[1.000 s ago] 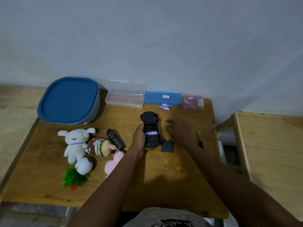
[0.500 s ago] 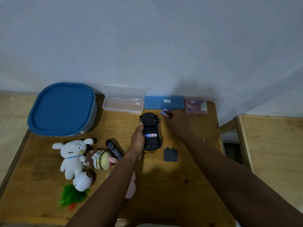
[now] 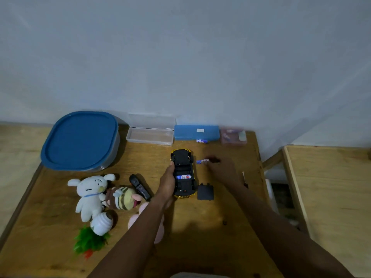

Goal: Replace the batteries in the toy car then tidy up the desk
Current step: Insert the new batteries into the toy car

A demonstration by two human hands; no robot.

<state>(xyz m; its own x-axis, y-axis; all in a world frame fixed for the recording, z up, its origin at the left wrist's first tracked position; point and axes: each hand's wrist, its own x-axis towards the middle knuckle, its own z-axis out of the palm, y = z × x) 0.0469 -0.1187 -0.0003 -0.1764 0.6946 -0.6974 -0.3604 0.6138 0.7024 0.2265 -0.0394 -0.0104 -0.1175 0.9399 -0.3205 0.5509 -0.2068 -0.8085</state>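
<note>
**Second battery carried toward the open compartment**

Toy car upside down on the wooden desk, long axis running away from the wearer, nose toward the wall. Left hand wrapped along the car's left flank, thumb up near the front wheel, pinning the chassis in place. One battery already seated crosswise in the open bay, at right angles to the car's length. Right hand just right of the car, fingertips pinched closed on a second battery; hand blurred, so the exact finger placement not readable. Held battery lying roughly crosswise too, its free end pointing left at the car and close to the front wheel, apart from the chassis. Bay therefore to the left of the grip and slightly nearer the wearer; likely only a short leftward carry needed, with little turning of the cell. Polarity marks too small to read. Compartment cover flat on the desk beside the car's rear right corner. Another loose battery against the blue case at the back edge.
</note>
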